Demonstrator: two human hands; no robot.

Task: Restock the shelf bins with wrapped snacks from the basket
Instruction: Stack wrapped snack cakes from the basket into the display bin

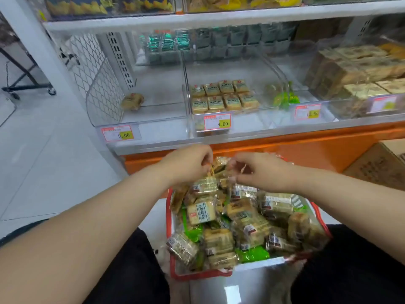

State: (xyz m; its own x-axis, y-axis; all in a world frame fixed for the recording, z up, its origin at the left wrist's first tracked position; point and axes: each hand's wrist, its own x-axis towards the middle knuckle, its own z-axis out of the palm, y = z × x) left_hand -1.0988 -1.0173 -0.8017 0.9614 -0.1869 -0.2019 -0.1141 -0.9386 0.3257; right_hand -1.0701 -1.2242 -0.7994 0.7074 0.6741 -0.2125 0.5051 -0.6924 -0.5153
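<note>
Clear plastic bins [140, 110] remain sparsely stocked: one packet left, eight centre. The basket [169, 218] remains heaped with wrapped snacks [230, 229]. Left hand [188, 163] and right hand [260, 172] pinch packets above it; restocking appears early.

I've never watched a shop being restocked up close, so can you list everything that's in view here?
basket: one, red-rimmed, on the floor in front of the person, heaped with wrapped snacks, tan and green.
left bin: one clear bin holding a single tan snack.
middle bin: clear, eight tan squares in two rows.
green packets: a few, in the bin to the right.
boxed tan snacks: a stack, far right bin.
price tags: four, red-edged, on bin fronts.
cardboard box: one, brown, low right.
left hand: pinches a wrapped snack above the basket.
right hand: pinches wrappers beside it.
</note>
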